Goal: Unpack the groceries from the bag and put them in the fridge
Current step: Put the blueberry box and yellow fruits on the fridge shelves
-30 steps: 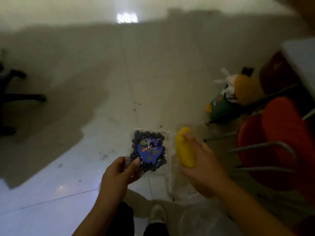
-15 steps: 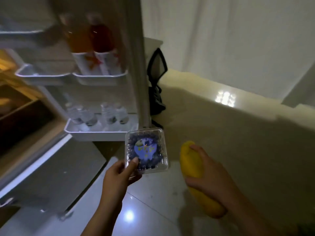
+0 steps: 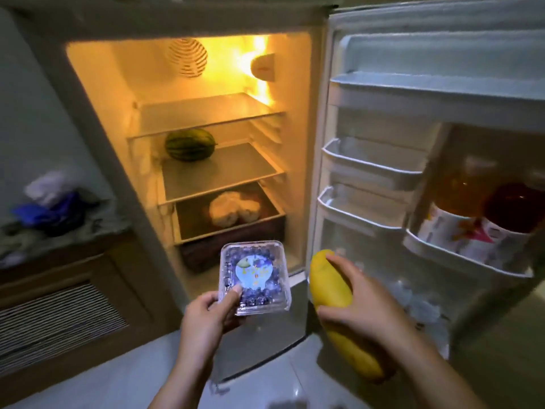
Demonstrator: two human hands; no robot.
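My left hand [image 3: 206, 315] grips a clear plastic box of blueberries [image 3: 254, 277] by its near corner, thumb on the lid. My right hand [image 3: 362, 302] is wrapped around a long yellow fruit [image 3: 330, 286] that runs back under my forearm. Both are held in front of the open fridge [image 3: 206, 119], level with its lowest compartment. Inside, a striped green melon [image 3: 190, 144] lies on the middle shelf. A pale cauliflower [image 3: 233, 206] sits in the bottom drawer.
The fridge door [image 3: 413, 113] stands open to the right; two juice bottles [image 3: 486, 208] stand in its rack and small water bottles lower down. A counter with cloths [image 3: 50, 205] and a slatted cabinet [image 3: 53, 317] are on the left. Glossy floor tiles lie below.
My view has swung from the floor and grocery bag round to the open fridge. Both hands still carry the same blueberry box and yellow fruit, now in front of the fridge interior.
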